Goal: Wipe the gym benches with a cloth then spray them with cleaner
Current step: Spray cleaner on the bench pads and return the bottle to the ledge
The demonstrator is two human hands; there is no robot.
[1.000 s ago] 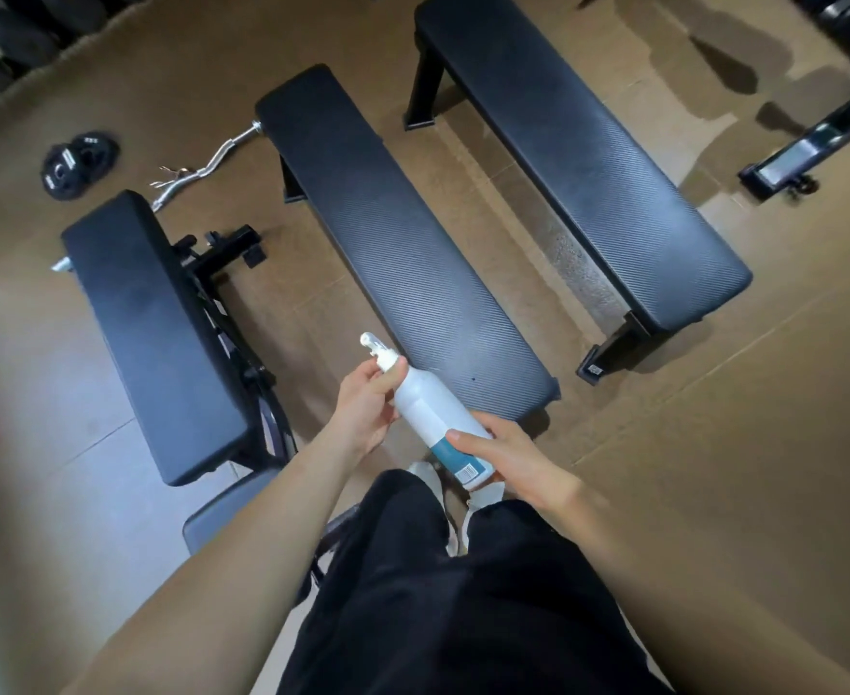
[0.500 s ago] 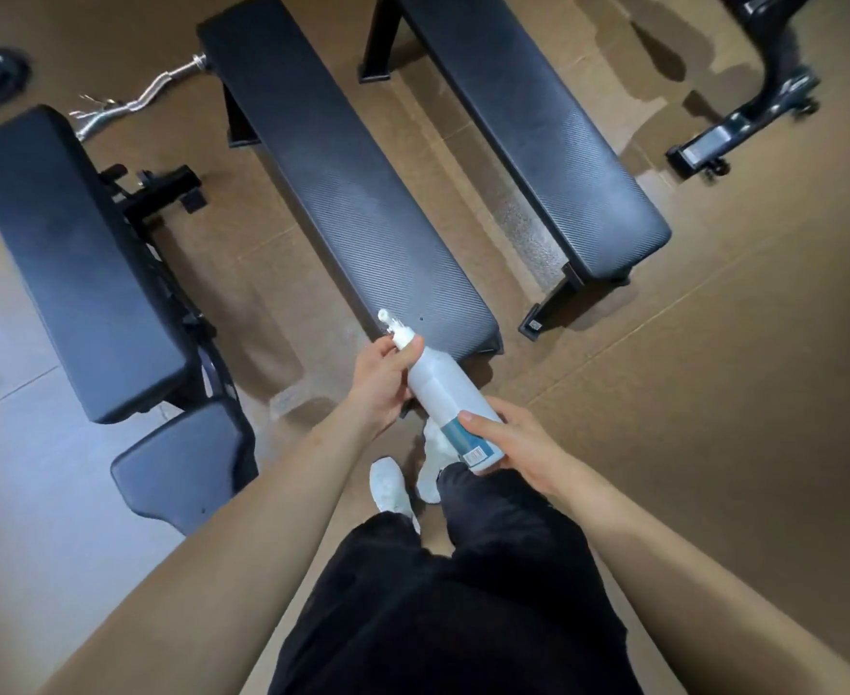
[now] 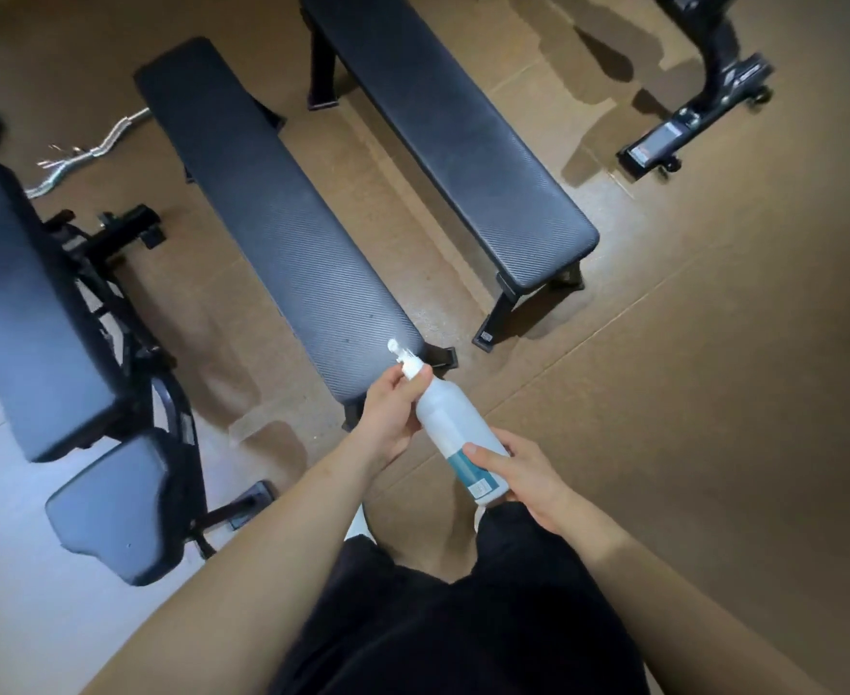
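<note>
The left hand (image 3: pixel 391 418) is curled round the neck of a white plastic spray bottle with a teal label (image 3: pixel 449 422), thumb up against the white spray head (image 3: pixel 400 354). The right hand (image 3: pixel 519 478) grips the bottle's base, thumb laid across the label. The bottle is held in the air in front of the person's black shorts (image 3: pixel 463 619). Its long axis runs slantwise from the base at the lower right to the nozzle at the upper left. The nozzle points away from the body, over the near right corner of the middle black textured flat bench (image 3: pixel 282 228).

A second black flat bench (image 3: pixel 453 127) lies parallel on the right. A black padded adjustable bench (image 3: pixel 26 303) stands on the left, and a chrome curl bar (image 3: pixel 87 153) lies on the brown floor (image 3: pixel 713 393) beyond.

Half a second ago both hands held the bottle the same way. The nozzle then sat by the left edge of the middle bench's near end; now it sits over the right corner.
</note>
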